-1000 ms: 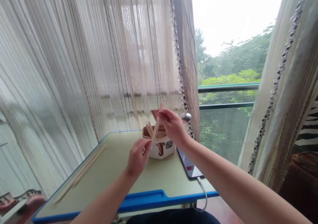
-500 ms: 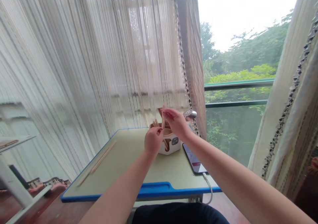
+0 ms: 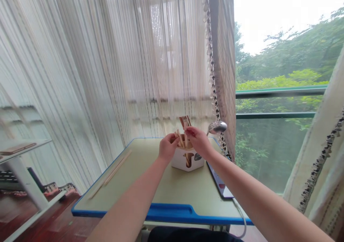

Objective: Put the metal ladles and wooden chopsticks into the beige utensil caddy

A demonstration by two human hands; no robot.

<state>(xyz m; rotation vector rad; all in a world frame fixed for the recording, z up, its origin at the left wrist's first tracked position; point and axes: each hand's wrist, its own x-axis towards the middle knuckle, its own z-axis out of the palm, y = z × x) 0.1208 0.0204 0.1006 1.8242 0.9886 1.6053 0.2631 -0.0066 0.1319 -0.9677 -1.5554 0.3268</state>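
Note:
A white utensil holder [image 3: 178,161] with a brown cut-out stands on the desk, with several wooden chopsticks [image 3: 180,138] in it. My right hand [image 3: 198,139] is over its right side, fingers closed on pale chopsticks [image 3: 186,136] held upright at the opening. At the holder's left rim, my left hand [image 3: 168,148] has its thumb and fingers pinched at the chopsticks there; the fingertips are partly hidden. Behind my right hand rises a brown slotted utensil [image 3: 185,120]. A metal ladle [image 3: 217,127] leans out on the right.
Loose chopsticks [image 3: 116,168] lie along the left of the pale, blue-edged desk [image 3: 145,177]. A phone [image 3: 221,184] with a white cable [image 3: 242,213] is partly under my right forearm. Curtains [image 3: 107,56] hang behind; a white side table [image 3: 29,147] stands left.
My hands have moved apart: the left has let go of the upright stick's lower end and shifted to the holder's left rim. The right has lowered the stick towards the opening. The view has turned left.

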